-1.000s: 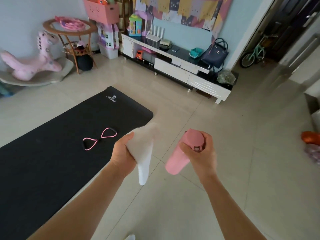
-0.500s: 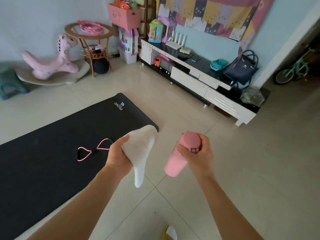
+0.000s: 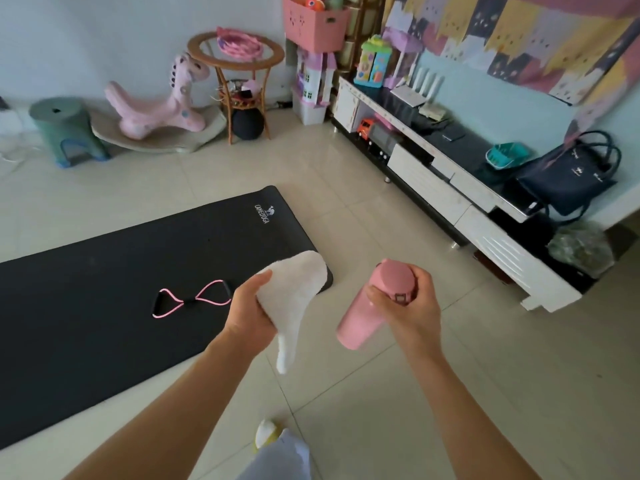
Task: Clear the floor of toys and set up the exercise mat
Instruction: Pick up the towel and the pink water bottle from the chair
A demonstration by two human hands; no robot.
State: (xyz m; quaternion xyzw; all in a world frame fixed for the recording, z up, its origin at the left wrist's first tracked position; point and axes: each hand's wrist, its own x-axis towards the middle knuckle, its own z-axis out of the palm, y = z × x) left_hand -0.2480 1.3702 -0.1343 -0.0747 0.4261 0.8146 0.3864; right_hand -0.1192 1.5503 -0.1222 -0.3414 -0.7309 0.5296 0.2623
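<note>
Room: a tiled floor runs to pale walls, with a patchwork cloth hung at 1 o'clock.
Mat: the black exercise mat lies flat and unrolled on the floor from 9 o'clock toward the centre, its printed corner at 12 o'clock.
TV stand: a long low white and black TV stand sits along the wall from 1 to 3 o'clock, carrying a dark handbag, a teal basket and a white router.
Rocking toy: a pink rocking animal on its pale base stands at 11 o'clock, beside a green stool.
Table: a small round wicker table at 12 o'clock, a black ball under it.
Toy bin: a pink bin holding toys sits above a dollhouse at 12 o'clock.
Left hand: the left hand grips a white towel, which hangs down over the mat's near edge.
Right hand: the right hand is wrapped round the top of a pink bottle, held tilted above the bare floor, just right of the towel.
Resistance band: a pink and black figure-eight band lies on the mat, just left of the left hand.
</note>
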